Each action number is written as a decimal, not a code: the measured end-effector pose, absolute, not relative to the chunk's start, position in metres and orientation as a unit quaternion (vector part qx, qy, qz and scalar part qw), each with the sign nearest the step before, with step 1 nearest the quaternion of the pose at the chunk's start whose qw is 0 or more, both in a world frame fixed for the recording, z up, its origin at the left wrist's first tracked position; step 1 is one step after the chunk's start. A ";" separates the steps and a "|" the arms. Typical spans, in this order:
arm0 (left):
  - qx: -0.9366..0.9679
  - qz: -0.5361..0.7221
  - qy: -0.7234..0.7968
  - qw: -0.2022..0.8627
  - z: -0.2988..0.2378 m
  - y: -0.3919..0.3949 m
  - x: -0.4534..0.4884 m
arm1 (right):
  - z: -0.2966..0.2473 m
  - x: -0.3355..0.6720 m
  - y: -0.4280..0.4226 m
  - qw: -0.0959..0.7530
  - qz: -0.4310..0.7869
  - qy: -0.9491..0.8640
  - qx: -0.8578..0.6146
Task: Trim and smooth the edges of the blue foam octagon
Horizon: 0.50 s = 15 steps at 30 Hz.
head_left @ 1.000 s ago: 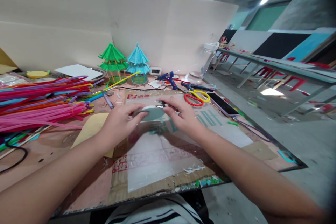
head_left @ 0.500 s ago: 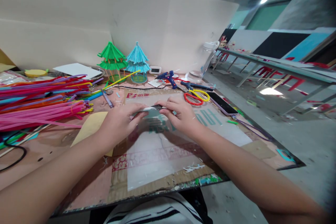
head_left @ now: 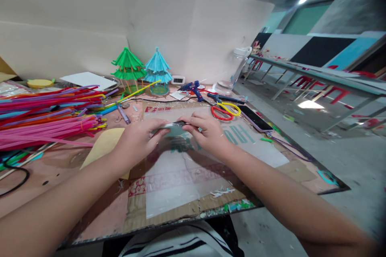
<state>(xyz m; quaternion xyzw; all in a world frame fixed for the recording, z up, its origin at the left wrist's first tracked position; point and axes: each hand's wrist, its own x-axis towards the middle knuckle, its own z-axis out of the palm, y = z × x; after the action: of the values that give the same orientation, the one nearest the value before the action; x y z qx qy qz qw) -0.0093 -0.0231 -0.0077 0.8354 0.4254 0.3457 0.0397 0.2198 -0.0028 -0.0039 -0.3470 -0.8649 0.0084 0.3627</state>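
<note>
Pinching a pale disc (head_left: 173, 129) by its left side in the left hand (head_left: 147, 134), in a narrow grip with thumb below and fingers above. Gripping a small dark tool (head_left: 180, 123) just as narrowly in the right hand (head_left: 202, 129), right at the disc's other side; cannot tell from this angle whether metal touches rim. Looks like trimming or scraping the edge, judging by the tool's place and the white slivers (head_left: 222, 192) nearer the lap. Calls next, most likely, for a firm left pinch, a short controlled stroke or a slight turn of the disc, and left fingertips well out of the tool's path.

Facing each other closely at the middle, with both wrists bent inward and forearms slanting in from the lower corners. Raised above a printed plastic sheet (head_left: 169, 192), with shadows falling on it. Farther out, just past the right hand, scissors (head_left: 222, 119), then a phone (head_left: 255, 118); to the left, beyond yellow paper (head_left: 101, 148), bundled pipe cleaners (head_left: 51, 108).
</note>
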 end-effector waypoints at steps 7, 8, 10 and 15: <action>0.838 0.340 0.425 0.039 -0.008 -0.022 -0.010 | -0.003 0.220 -0.004 0.361 0.014 -0.865 -0.349; 0.838 0.339 0.426 0.041 -0.008 -0.022 -0.010 | -0.003 0.219 -0.004 0.361 0.016 -0.864 -0.349; 0.838 0.336 0.427 0.049 -0.008 -0.022 -0.010 | -0.004 0.219 -0.003 0.365 0.023 -0.862 -0.351; 0.821 0.340 0.451 0.084 -0.003 -0.024 -0.008 | -0.006 0.220 -0.002 0.384 0.059 -0.844 -0.371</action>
<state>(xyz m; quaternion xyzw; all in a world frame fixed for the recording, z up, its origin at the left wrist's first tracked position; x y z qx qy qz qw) -0.0076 -0.0238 -0.0030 0.8214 0.4506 0.3395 0.0837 0.2200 -0.0015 -0.0065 -0.3706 -0.8436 0.0590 0.3841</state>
